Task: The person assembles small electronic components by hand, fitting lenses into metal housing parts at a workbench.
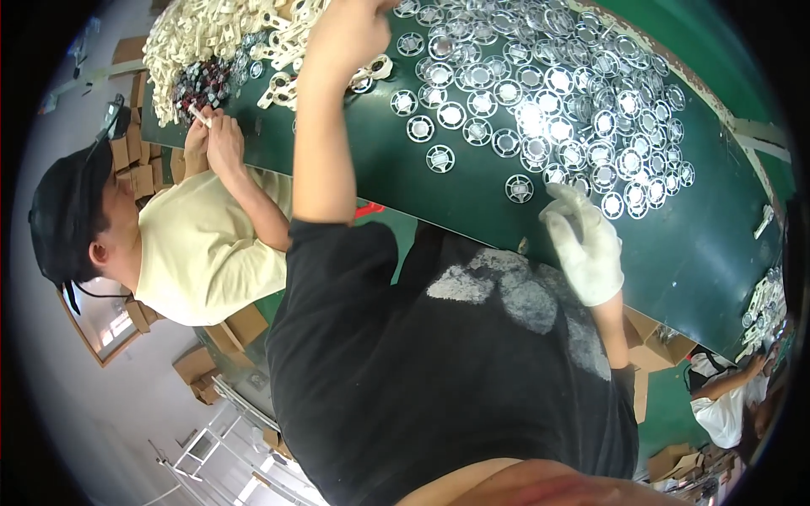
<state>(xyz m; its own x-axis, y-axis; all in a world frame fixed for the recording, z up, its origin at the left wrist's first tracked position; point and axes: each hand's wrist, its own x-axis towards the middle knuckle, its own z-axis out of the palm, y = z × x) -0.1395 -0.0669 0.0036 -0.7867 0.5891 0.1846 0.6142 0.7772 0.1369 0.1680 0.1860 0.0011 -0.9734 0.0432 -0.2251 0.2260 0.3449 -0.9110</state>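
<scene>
My bare left hand (350,34) reaches to the far edge of the view, its fingers curled and partly cut off there. Whatever they hold, if anything, is hidden. Just below it lies a cream plastic part (377,67) with a round opening. My right hand (584,249), in a white glove, is above the table's near side with bent fingers apart and nothing visible in them. Beyond its fingertips spread many silver wheel-shaped discs (506,142), some piled and some single. One single disc (519,188) lies just left of the glove.
The green table (380,169) has a raised far rim. At far left are a heap of cream parts (190,42) and small dark red pieces (202,84). A co-worker (202,244) sits left, handling a small white piece. Another person (721,396) works at far right. Cardboard boxes (654,346) stand below the table.
</scene>
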